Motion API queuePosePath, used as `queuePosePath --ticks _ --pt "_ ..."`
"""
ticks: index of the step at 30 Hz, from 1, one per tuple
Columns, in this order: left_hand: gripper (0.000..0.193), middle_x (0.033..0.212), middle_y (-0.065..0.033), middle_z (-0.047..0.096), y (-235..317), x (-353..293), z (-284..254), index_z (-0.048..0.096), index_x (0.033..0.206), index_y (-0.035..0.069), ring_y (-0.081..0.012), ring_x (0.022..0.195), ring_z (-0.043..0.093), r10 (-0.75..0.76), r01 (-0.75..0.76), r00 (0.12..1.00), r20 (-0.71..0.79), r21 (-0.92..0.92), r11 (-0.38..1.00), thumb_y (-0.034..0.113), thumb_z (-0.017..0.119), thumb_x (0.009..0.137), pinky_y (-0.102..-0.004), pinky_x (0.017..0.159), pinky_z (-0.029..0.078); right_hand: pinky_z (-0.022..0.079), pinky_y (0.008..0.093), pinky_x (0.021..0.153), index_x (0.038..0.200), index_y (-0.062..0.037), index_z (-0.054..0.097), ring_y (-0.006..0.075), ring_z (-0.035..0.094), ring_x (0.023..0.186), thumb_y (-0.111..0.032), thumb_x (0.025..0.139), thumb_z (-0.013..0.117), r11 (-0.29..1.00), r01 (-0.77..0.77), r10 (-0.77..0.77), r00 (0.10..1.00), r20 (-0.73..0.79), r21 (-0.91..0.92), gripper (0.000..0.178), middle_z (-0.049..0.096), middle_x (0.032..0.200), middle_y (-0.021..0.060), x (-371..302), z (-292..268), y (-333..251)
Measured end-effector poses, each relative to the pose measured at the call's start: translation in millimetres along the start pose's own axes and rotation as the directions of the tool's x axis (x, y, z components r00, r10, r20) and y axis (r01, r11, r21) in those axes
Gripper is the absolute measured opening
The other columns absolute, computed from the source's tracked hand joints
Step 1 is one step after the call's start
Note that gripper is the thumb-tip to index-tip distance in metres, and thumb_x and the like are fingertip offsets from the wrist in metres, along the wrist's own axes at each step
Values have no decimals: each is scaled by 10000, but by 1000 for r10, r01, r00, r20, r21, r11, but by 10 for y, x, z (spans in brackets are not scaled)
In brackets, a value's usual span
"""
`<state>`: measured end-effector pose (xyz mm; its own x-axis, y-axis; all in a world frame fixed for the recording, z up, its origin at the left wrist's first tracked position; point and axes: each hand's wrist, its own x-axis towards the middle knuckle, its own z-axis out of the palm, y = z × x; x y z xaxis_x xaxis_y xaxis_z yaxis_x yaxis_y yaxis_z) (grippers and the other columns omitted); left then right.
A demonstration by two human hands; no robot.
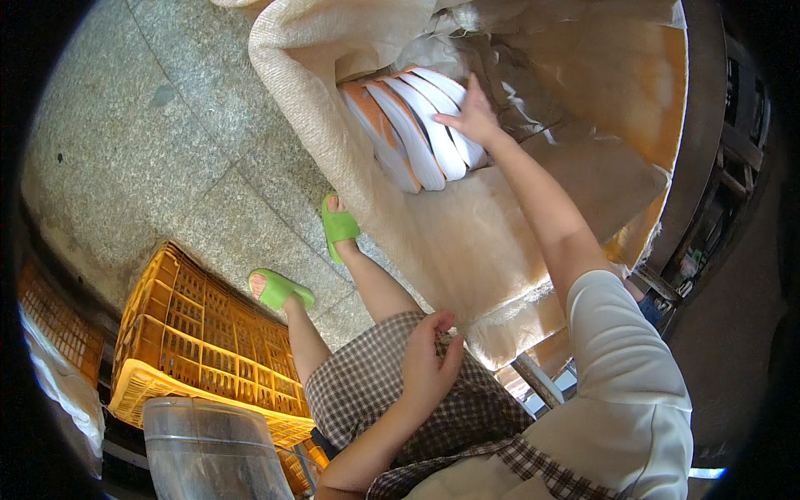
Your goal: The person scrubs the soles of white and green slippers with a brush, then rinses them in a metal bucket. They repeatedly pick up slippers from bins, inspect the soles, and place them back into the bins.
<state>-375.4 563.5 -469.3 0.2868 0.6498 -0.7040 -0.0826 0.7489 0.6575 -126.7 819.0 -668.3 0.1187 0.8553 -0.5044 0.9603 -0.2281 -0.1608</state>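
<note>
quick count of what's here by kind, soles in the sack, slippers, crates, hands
shoe soles showing in the woven sack: about 5
green slippers: 2
yellow crates: 1 whole, others only partly seen
hands: 2, right hand on the soles, left hand at the lap
total: about 10

Stack of orange-and-white flat pieces (417,133) (on edge, fanned), inside open woven sack (467,242); tilted leftward

Two bare hands are showing, the left hand (429,362) and the right hand (473,117); two green slippers (340,227) are sitting on two feet; about five orange-and-white flat pieces (417,129) are standing in one woven sack (467,242), though more may be lying hidden. One yellow plastic crate (196,342) is lying clearly in view, with parts of others showing beside it; one clear plastic container (212,450) is standing near it.
</note>
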Motion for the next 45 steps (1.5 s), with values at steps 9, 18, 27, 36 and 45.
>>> queuePosePath --ticks 9,18,27,36,45 --pt "390 1055 -95 556 -49 -163 -88 434 1185 4 -164 939 561 -55 55 998 25 -1 998 13 611 837 -287 837 462 185 626 1044 1477 -143 83 382 257 1331 -821 647 512 820 -99 256 945 206 -564 1155 191 1474 219 60 158 -412" --pt "457 1112 -105 529 896 -773 -835 342 1276 22 -138 923 554 163 -268 902 -401 -221 938 -9 555 872 -261 816 461 391 298 931 1203 -10 461 194 501 1050 -238 897 592 596 80 250 927 -279 799 403 517 1159 121 -1444 -762 -1636" --pt "457 1147 -94 495 2883 -1898 -988 306 1312 53 -144 928 529 611 -724 651 -450 -127 678 24 510 904 -256 817 431 431 323 947 1125 -13 483 151 539 1044 -32 910 538 -97 557 -277 781 -560 825 223 547 1096 65 -4107 -3491 -3253" --pt "455 1139 -77 504 3343 -2407 -855 313 1317 70 -157 909 549 636 -705 655 -408 -29 708 93 517 910 -279 776 416 421 266 666 1120 -82 507 133 563 837 -94 828 582 -54 732 567 583 -582 679 302 572 968 44 -4218 -5393 -1675" --pt "480 1105 -80 497 2831 -2212 -781 302 1320 80 -172 873 553 442 -482 813 -379 -11 876 43 519 893 -281 693 442 425 491 832 1290 -12 363 291 563 940 -383 800 632 -240 474 868 496 -32 847 670 525 1127 190 -2917 -6052 711"
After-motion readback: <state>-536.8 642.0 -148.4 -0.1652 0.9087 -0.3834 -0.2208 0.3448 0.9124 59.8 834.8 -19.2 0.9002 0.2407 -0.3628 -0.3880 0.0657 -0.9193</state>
